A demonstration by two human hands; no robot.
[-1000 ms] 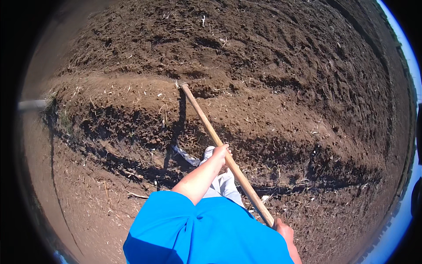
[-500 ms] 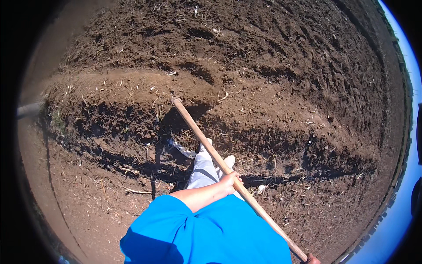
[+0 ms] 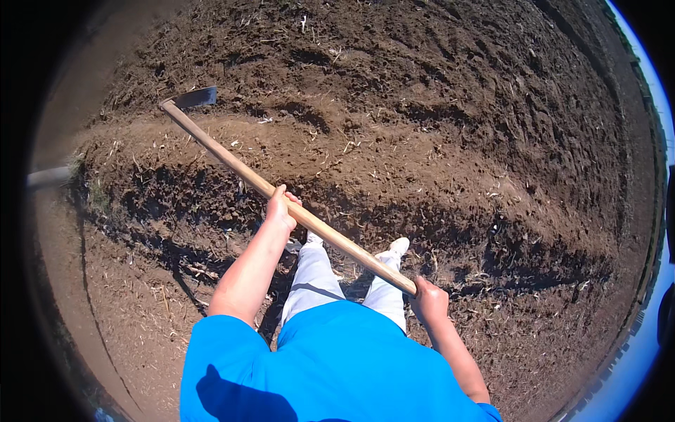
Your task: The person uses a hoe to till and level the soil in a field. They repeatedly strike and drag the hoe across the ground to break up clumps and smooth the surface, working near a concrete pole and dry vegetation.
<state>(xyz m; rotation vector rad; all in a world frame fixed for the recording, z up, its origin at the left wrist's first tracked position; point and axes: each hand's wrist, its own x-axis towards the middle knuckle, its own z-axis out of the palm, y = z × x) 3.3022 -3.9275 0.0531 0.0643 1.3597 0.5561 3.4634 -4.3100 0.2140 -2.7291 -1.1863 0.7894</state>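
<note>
A hoe (image 3: 328, 235) with a long pale wooden handle slants across in front of me, from far left to near right. Its dark metal blade (image 3: 197, 98) is at the far left end, over the ridge of soil. My left hand (image 3: 281, 204) is closed round the handle about midway, its arm stretched forward. Near the butt end, my right hand (image 3: 429, 301) grips the handle, low and to the right. Beneath the handle are my two feet in light shoes (image 3: 395, 247), beside the foot of the ridge.
A raised ridge of loose brown soil (image 3: 394, 169) runs left to right before me, strewn with dry straw bits. Farther off lies rough tilled earth (image 3: 422, 56). At the left edge is a pale pipe (image 3: 48, 177). Straw-littered ground (image 3: 140, 302) spreads at lower left.
The hoe's head has swung up and left, and its blade now shows. My left hand has moved forward along with it; my right hand has come up from the lower right edge. My feet stand wider apart.
</note>
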